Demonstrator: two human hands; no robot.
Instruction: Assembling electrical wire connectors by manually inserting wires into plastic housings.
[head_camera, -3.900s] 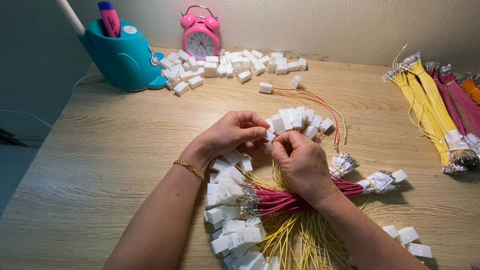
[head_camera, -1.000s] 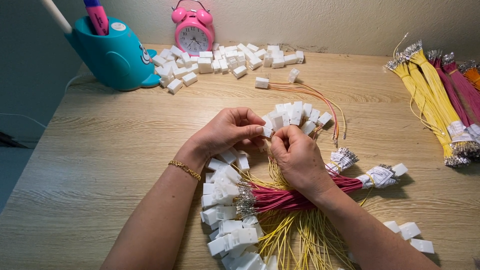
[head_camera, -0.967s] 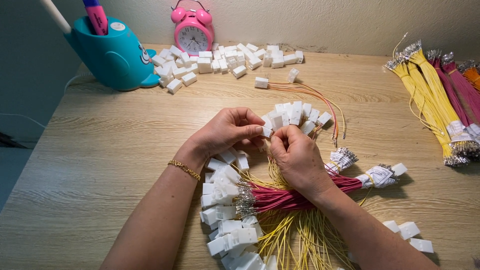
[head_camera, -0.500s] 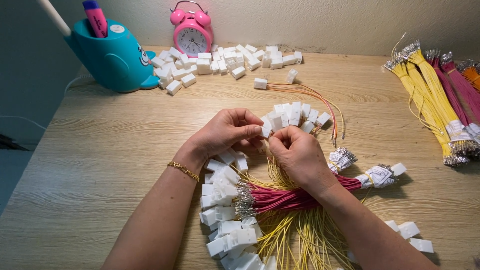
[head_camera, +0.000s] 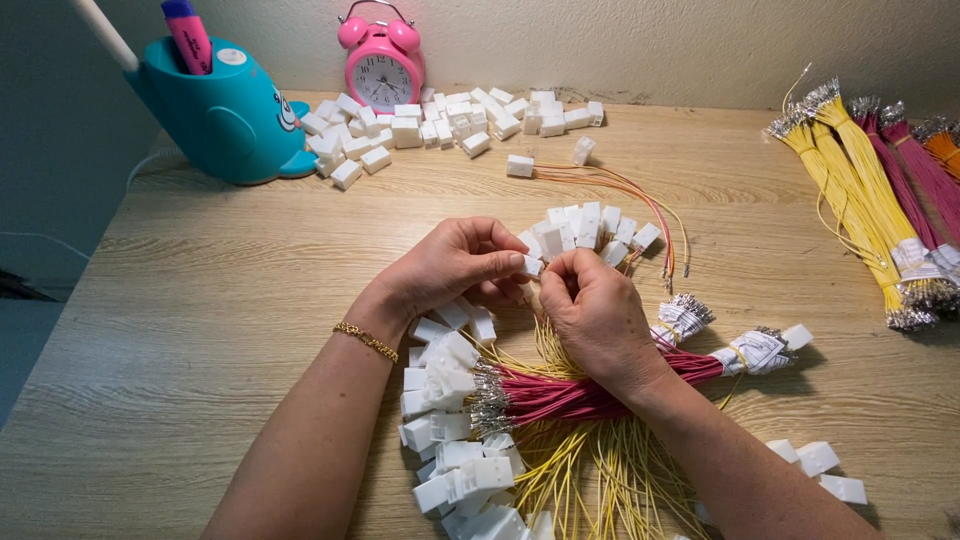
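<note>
My left hand (head_camera: 452, 266) pinches a small white plastic connector (head_camera: 531, 266) between thumb and fingertips. My right hand (head_camera: 597, 308) is closed right beside it, its fingertips touching the connector and gripping a thin yellow wire that is mostly hidden under the fingers. Below both hands lie yellow wires (head_camera: 590, 470) fitted with white connectors (head_camera: 448, 400) and a tied bundle of dark pink wires (head_camera: 570, 392). A cluster of white connectors (head_camera: 590, 226) sits just beyond my fingers.
At the back stand a teal whale-shaped pen holder (head_camera: 215, 110), a pink alarm clock (head_camera: 383, 64) and a heap of loose white connectors (head_camera: 450, 118). Bundles of yellow, pink and orange wires (head_camera: 870, 190) lie at the right. One connector with orange wires (head_camera: 620, 185) lies mid-table.
The hands stay together at the same spot with only small finger movements. The view has shifted slightly.
</note>
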